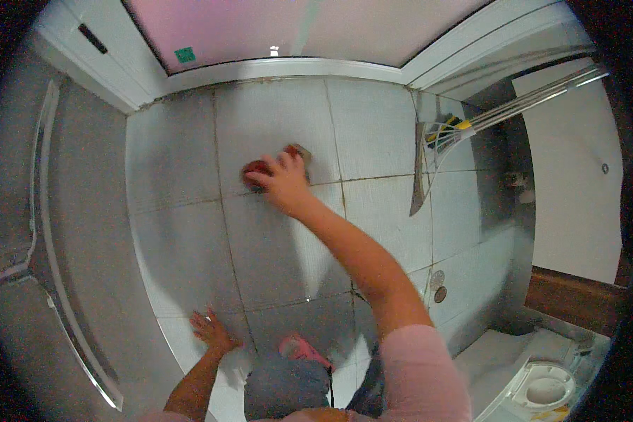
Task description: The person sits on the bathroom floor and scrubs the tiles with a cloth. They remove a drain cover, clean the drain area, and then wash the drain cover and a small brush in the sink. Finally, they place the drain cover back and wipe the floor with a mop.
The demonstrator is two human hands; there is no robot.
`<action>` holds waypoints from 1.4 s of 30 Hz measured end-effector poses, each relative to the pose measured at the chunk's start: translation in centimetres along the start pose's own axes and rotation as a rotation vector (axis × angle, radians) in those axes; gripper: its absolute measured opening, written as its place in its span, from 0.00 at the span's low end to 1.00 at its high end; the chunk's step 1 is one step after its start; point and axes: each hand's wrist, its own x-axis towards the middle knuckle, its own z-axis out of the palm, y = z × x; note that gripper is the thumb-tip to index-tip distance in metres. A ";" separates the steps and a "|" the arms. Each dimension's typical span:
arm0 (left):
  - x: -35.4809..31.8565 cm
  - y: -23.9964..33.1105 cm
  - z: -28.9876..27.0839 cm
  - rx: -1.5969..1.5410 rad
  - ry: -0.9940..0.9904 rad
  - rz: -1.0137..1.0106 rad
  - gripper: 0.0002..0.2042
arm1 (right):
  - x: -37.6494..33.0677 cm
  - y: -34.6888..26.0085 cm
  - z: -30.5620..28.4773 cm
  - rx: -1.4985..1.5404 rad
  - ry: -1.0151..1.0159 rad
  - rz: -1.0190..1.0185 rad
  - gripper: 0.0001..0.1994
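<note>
On the tiled floor [190,239], the right hand [283,181] presses a red sponge [257,169], fingers curled over it; the left hand [209,329] lies flat, fingers spread, bare tiles between them.

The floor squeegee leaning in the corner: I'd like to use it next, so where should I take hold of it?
Grip the long pale handle, probably from the open floor side on its left. It leans up toward the wall at the right, with its blade down on the grey tiles, so the shaft's lower middle looks the freest part. The right hand is on a reddish scrubber; the left hand rests flat on the floor.
</note>
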 end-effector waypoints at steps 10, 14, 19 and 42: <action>-3.4 4.7 -5.9 0.193 -0.257 -0.079 0.73 | -10.1 5.3 3.4 0.170 0.144 0.135 0.26; -0.6 0.8 -0.9 0.008 -0.054 -0.064 0.73 | -21.2 8.9 -2.4 0.090 0.071 0.274 0.26; 0.9 1.0 0.7 0.155 -0.120 -0.083 0.73 | -32.6 9.2 -4.7 -0.036 -0.130 0.565 0.25; 0.5 0.3 0.3 0.174 -0.110 -0.131 0.75 | -12.4 21.6 0.5 -0.232 0.251 0.579 0.23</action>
